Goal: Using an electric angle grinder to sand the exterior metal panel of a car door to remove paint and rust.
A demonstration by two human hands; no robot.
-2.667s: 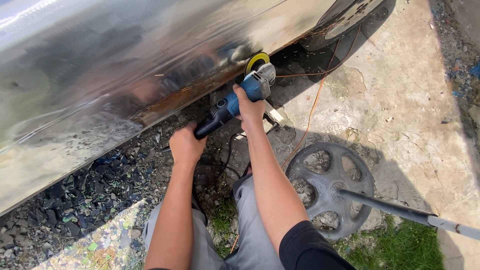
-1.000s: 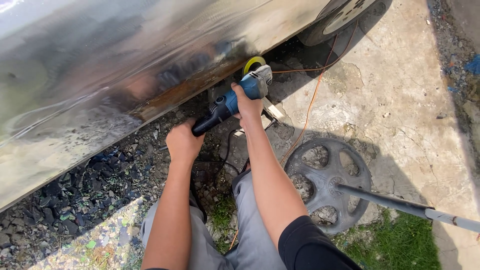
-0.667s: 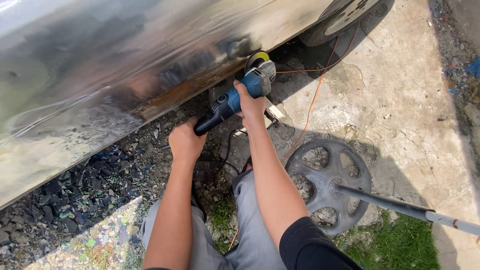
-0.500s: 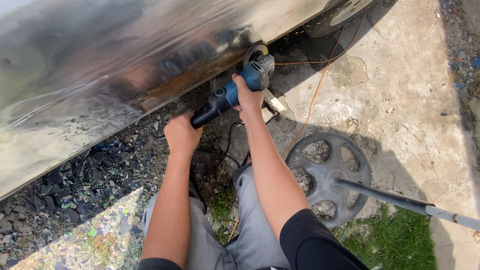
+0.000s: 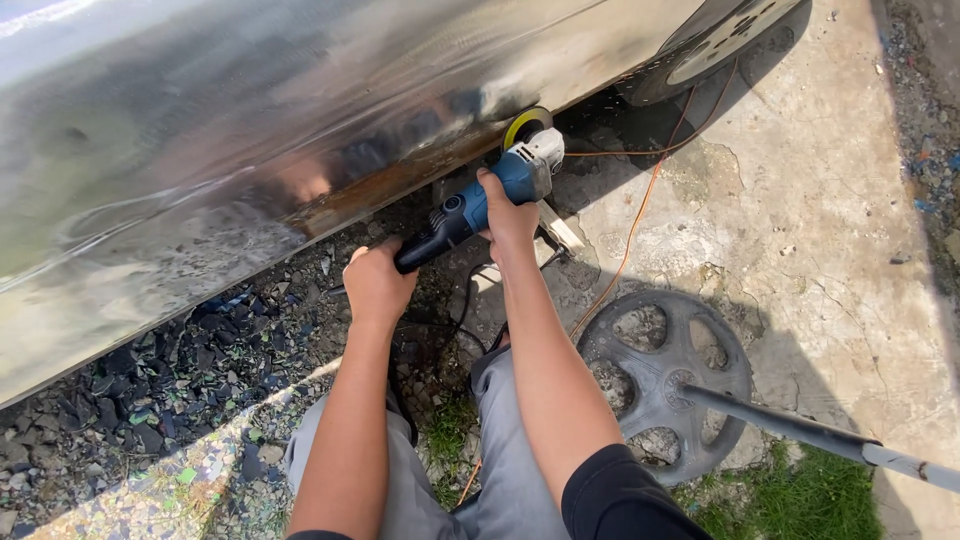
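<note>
Grinder [image 5: 487, 196] first: a blue and black angle grinder with a yellow-green disc [image 5: 526, 125] at its nose, held low against the bottom edge of a car body [image 5: 250, 130]. Only the head view is given, looking down past the person's arms.

The tool lies slanted, its black tail end lower left and the disc end upper right, so that the disc meets the rusty brown strip [image 5: 380, 185] along the sill. That slant seems to suit the crouch: the person's knees in grey trousers [image 5: 500, 480] are spread on the ground and both arms reach forward and down.

The right hand [image 5: 510, 215] is wrapped shut around the blue body just behind the silver gear head, fingers curled over the top, which looks like the steering grip. The left hand [image 5: 377, 283] is closed in a fist on the black rear handle, steadying the tail.

A black cord [image 5: 462, 305] drops from the tail between the arms. An orange cable [image 5: 640, 215] runs across the concrete [image 5: 820, 200] towards the tyre [image 5: 710, 40] at the top. A dark wheel cover [image 5: 665, 385] lies flat just right of the right arm, with a grey pole [image 5: 800, 432] crossing it. Dark gravel [image 5: 150, 380] lies under the car on the left, grass [image 5: 800, 500] at the lower right.
</note>
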